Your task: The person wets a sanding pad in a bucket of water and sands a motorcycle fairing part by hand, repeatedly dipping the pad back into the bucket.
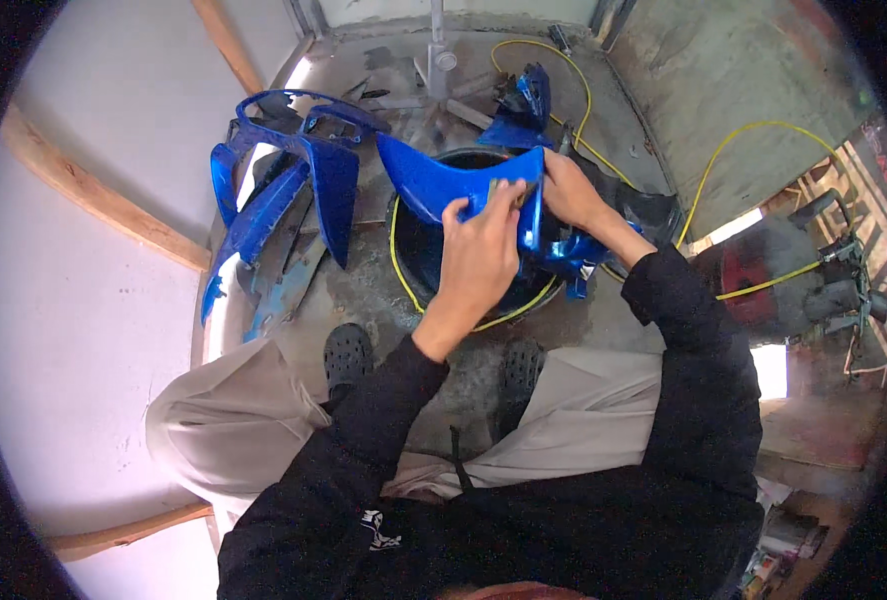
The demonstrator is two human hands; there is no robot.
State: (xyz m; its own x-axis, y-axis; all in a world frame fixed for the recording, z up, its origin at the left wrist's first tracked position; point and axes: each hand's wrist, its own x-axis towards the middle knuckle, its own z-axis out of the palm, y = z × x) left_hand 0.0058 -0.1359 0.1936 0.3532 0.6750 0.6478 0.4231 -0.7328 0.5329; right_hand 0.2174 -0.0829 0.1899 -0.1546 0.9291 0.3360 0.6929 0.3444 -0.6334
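Held over a black tub (483, 303) is a glossy blue plastic fairing panel (441, 182), one end pointing up to the left. My right hand (570, 190) grips the panel's right edge, its fingers partly hidden behind it. My left hand (480, 245) has bent fingers on the panel's face near that edge. A small greenish-brown piece (509, 194) shows beneath its fingertips; its kind is hard to make out. Another shiny blue part (575, 252) sits at the tub's right side, below my right wrist.
More blue fairing pieces (331, 195) lie on the left, with another blue part (515, 120) beyond the tub. A yellow hose (589, 90) winds across the floor and around the tub to a compressor-like machine (763, 270) at the right. A metal post (437, 50) stands at the back.
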